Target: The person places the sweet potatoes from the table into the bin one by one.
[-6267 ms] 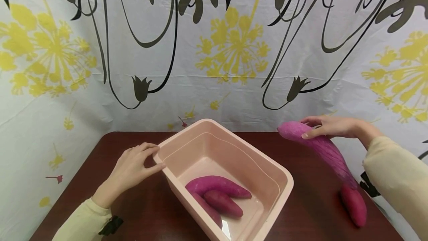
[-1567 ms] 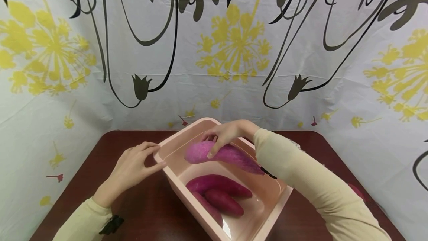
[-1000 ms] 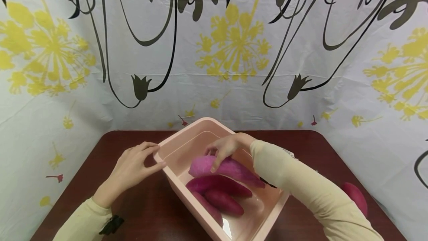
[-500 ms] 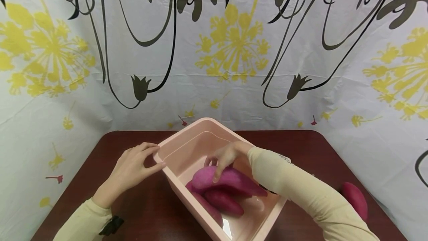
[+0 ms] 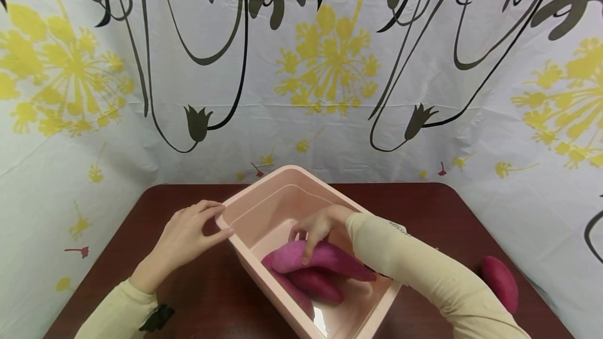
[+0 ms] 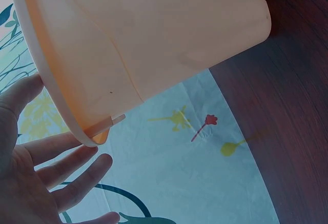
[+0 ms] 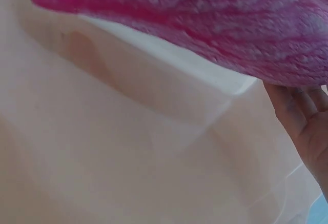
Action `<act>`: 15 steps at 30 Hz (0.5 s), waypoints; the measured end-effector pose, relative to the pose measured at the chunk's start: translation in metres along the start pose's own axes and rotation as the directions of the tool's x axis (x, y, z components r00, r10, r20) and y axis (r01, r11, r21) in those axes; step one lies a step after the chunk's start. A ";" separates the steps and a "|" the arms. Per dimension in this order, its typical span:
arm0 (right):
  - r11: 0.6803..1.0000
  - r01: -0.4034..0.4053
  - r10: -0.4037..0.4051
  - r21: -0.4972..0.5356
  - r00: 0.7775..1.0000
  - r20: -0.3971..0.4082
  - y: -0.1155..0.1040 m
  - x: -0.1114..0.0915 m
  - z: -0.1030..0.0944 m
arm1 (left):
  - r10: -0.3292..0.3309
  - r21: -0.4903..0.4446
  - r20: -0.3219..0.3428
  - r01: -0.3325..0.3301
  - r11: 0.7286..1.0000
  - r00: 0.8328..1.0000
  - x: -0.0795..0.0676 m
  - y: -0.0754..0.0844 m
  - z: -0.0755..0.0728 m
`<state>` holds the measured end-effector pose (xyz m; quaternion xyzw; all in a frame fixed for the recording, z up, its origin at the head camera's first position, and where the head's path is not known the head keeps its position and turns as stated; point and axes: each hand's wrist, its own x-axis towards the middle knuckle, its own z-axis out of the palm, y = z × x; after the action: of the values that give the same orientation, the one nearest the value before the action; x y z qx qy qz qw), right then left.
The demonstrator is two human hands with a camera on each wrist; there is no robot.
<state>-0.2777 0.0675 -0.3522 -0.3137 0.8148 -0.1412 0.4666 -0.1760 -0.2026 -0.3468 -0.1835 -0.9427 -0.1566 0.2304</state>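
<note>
Pale pink plastic it is, a deep rectangular tub [image 5: 268, 208] standing on a dark red-brown wooden table [image 5: 202, 292], and here's the left hand [image 5: 190, 232] at the tub's 10 o'clock corner, thumb and fingertips spread either side of it, gripping the rim! Inside, the right hand [image 5: 322, 224] holds a long, curved, purple-pink sweet potato [image 5: 346, 262], thumb on the near side, fingers over the far side; the wrist view shows its wrinkled skin up close. Thick end to 9 o'clock, narrow end to about 3, and it lies across at least 2 smooth crimson oblong sweet potatoes [image 5: 320, 284] in that tub; whether it presses on them, I can't tell. Out at 4 o'clock, a single crimson oval sweet potato [image 5: 500, 282] sits on the table, well apart from both hands. And up at 12, a white flower-printed backdrop [image 5: 330, 140]!
</note>
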 end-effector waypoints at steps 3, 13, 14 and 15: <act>1.000 -0.020 0.020 0.008 1.000 0.005 -0.001 0.000 0.000 | 0.002 -0.001 -0.002 -0.002 1.000 1.000 0.000 0.000 0.000; 0.997 -0.077 0.077 -0.021 0.997 -0.013 -0.007 0.000 0.006 | 0.004 0.003 -0.003 -0.004 1.000 1.000 0.000 0.001 -0.001; 0.996 -0.081 0.080 -0.023 0.997 -0.014 -0.007 0.000 0.006 | 0.003 0.003 -0.001 -0.003 1.000 1.000 0.000 0.001 -0.001; 0.996 -0.084 0.084 -0.019 0.996 -0.014 -0.008 0.000 0.007 | 0.003 0.002 0.000 -0.003 1.000 1.000 0.000 0.000 -0.001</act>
<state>-0.2691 0.0622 -0.3515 -0.2828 0.8316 -0.1155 0.4638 -0.1757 -0.2024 -0.3459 -0.1845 -0.9427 -0.1553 0.2307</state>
